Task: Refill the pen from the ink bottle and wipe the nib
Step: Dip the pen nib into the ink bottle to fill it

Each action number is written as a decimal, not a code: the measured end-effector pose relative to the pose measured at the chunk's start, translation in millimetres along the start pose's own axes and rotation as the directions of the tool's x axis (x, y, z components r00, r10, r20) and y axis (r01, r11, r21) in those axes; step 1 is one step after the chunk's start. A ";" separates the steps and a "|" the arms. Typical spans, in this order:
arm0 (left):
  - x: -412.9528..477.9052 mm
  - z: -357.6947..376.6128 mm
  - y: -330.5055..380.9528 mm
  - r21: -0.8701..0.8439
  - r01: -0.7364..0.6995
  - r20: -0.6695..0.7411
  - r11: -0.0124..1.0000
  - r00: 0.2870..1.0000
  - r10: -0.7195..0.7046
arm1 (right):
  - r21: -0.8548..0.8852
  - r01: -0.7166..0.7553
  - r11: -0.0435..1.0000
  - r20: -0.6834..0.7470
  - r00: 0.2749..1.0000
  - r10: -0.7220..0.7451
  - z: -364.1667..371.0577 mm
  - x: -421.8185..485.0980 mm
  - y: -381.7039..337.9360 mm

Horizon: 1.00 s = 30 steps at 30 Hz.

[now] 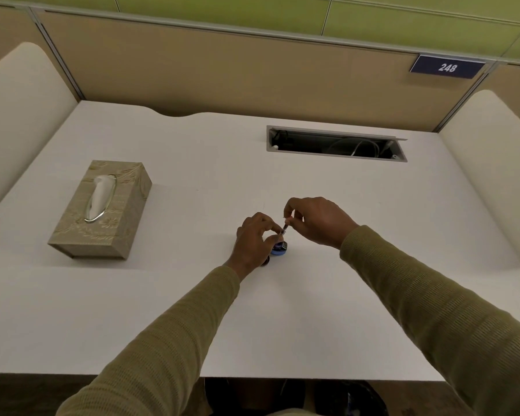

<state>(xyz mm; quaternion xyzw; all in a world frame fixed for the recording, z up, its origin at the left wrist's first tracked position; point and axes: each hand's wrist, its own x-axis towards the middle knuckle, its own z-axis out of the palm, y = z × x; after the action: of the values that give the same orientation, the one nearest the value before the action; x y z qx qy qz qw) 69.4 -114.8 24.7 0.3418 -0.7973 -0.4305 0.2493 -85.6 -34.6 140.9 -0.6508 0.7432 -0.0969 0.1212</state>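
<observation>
A white desk (282,325) fills a cubicle with tan partition walls (222,70) and a green band above; a dark plate reading 248 (447,67) hangs on the partition at the far right; an open cable slot (336,144) is cut into the far side of the desk, with cords visible inside; a beige tissue box (102,210) sits well to my left, a white tissue poking from its oval opening.

Both my arms reach in wearing olive knit sleeves (433,310); my hands meet near the middle of the desk. My left hand (252,241) curls around the small ink bottle (279,248), which stands on the desk; its blue base and dark glass show just right of my fingers; a dark round piece (265,261) peeks out below my palm, too hidden to identify.

My right hand (315,220) pinches the upper end of the pen (284,228) between thumb and forefinger, the other fingers loosely curled; the pen tilts, its lower end pointing down into the mouth of the bottle; the nib itself is too small to make out; whether it touches the ink I cannot tell.
</observation>
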 end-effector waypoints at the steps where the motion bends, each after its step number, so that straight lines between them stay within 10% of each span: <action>1: -0.1 -0.4 0.2 0.006 -0.003 0.002 1.000 1.000 0.003 | -0.005 0.002 1.000 0.000 1.000 -0.002 0.3 -0.4 -0.1; 30: -2.7 -7.8 10.0 0.008 -0.003 0.018 1.000 1.000 0.003 | 0.045 -0.095 0.994 -0.024 0.995 0.096 0.0 -2.4 -4.4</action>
<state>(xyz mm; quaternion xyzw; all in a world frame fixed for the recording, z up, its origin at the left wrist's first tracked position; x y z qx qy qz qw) 73.1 -112.8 36.9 0.3376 -0.8017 -0.4303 0.2413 -81.2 -32.8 142.3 -0.6105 0.7726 -0.1157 0.1304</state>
